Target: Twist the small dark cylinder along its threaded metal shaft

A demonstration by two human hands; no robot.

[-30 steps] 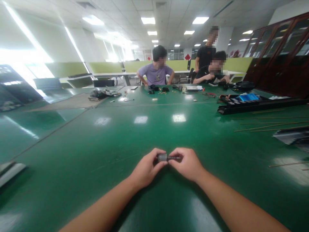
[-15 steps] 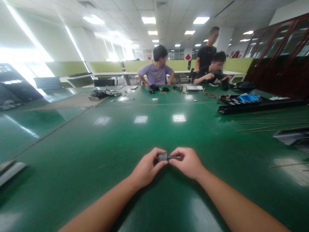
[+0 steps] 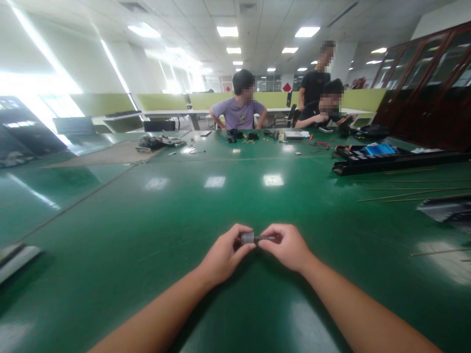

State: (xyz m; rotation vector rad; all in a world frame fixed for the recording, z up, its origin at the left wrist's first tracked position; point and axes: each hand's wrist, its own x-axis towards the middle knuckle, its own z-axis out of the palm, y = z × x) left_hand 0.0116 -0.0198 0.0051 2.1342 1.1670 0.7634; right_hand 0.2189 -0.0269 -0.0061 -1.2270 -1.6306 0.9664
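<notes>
In the head view both my hands are close together over the green table (image 3: 235,206), working on one small metal piece. My left hand (image 3: 223,254) pinches a short grey cylinder (image 3: 248,238) between thumb and fingers. A thin dark rod (image 3: 265,238) sticks out of the cylinder's right end and looks like a drill bit; its exact kind is too small to tell. The thumb and fingers of my right hand (image 3: 289,249) close around this rod. Cylinder and rod lie in one line, roughly level. My fingers partly hide both.
A black tray (image 3: 342,167) with a blue packet (image 3: 380,148) stands at the right, near several thin rods (image 3: 412,189). Small tools and parts are scattered along the far edge. Three people are beyond it. A light-coloured object (image 3: 18,262) lies at the left edge.
Hardly anything differs. My right hand has shifted very slightly on the thin rod; my left hand keeps its grip on the cylinder.
</notes>
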